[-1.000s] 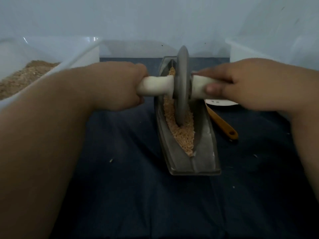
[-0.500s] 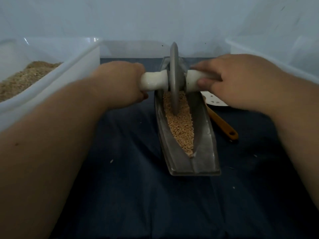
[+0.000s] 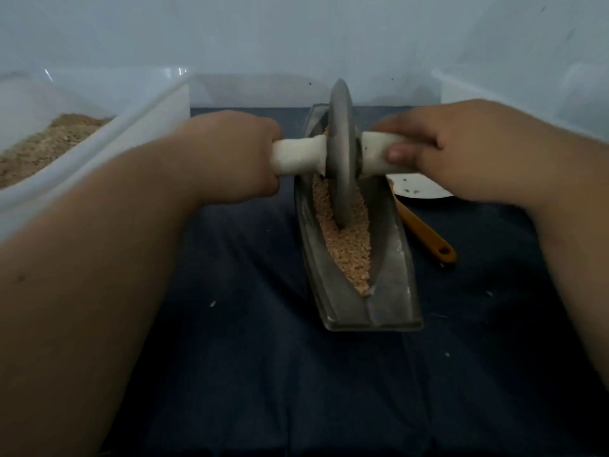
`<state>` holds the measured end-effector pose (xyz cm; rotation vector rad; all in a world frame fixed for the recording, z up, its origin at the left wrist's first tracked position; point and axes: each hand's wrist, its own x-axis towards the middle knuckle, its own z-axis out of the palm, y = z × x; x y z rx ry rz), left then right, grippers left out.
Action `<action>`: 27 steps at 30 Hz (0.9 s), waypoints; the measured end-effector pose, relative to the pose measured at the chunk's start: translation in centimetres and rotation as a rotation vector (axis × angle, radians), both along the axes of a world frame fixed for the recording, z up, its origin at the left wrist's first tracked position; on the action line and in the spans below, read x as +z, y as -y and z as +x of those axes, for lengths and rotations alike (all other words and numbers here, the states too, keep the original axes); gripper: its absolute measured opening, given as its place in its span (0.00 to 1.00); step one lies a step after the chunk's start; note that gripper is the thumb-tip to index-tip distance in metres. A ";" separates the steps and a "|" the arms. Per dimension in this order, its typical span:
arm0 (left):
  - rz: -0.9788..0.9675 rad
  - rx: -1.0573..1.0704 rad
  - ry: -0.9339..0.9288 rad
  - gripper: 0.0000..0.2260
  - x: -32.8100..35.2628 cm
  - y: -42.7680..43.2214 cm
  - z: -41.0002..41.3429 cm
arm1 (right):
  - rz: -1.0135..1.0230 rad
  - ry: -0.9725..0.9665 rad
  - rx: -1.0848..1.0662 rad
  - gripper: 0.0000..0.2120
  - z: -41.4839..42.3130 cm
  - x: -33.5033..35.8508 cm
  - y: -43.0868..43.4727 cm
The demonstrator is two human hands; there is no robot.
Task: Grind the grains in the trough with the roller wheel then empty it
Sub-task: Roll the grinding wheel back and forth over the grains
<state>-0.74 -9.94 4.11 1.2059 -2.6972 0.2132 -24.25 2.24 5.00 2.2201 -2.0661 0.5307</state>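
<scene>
Left hand (image 3: 230, 156) and right hand (image 3: 461, 153) each grip the handle (image 3: 296, 156) — wheel (image 3: 342, 153) standing in the grains (image 3: 346, 249) of the trough (image 3: 392, 268).

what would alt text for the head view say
The left hand and right hand grip the white handles of a roller wheel standing in a trough of grains on dark cloth. A bin of meal sits left, an orange-handled tool right.

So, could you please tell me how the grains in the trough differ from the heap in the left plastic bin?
The grains in the trough look paler and lie in a narrow strip; the heap in the bin looks browner and spreads wide. The roller wheel, gripped by the left hand and right hand, stands in the grains; nothing touches the heap. Both are loose, granular material.
</scene>
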 end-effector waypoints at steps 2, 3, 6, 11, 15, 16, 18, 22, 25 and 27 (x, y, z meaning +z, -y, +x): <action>-0.116 0.059 -0.114 0.09 -1.0 1.0 -0.7 | -0.114 -0.021 -0.062 0.17 -0.3 -0.9 1.6; -0.184 0.087 -0.155 0.09 -1.5 1.3 -1.2 | -0.151 -0.047 -0.084 0.16 -0.3 -1.2 2.3; -0.369 0.110 -0.229 0.09 -2.3 1.9 -2.2 | -0.247 -0.126 -0.111 0.16 -0.6 -1.8 3.7; -0.394 0.076 -0.188 0.09 -2.1 1.8 -1.9 | -0.119 -0.107 -0.048 0.17 -1.1 -1.8 2.8; -0.082 0.022 0.007 0.10 -0.3 0.6 -0.4 | 0.037 -0.161 -0.019 0.25 0.1 0.4 0.0; -0.001 -0.010 0.071 0.11 0.3 0.2 0.1 | 0.064 -0.201 -0.015 0.27 0.6 0.9 -0.8; 0.140 -0.036 0.176 0.13 1.3 -0.9 1.0 | 0.125 -0.246 0.002 0.29 1.3 1.9 -2.0; 0.278 -0.013 0.250 0.17 2.2 -2.4 1.7 | 0.197 -0.213 0.046 0.27 2.0 2.8 -3.4; 0.187 -0.027 0.203 0.12 1.6 -2.3 1.0 | 0.125 -0.274 0.035 0.20 2.0 1.3 -2.7; 0.099 -0.014 0.134 0.10 1.0 -1.4 0.4 | 0.016 -0.331 0.011 0.16 1.4 -0.1 -1.5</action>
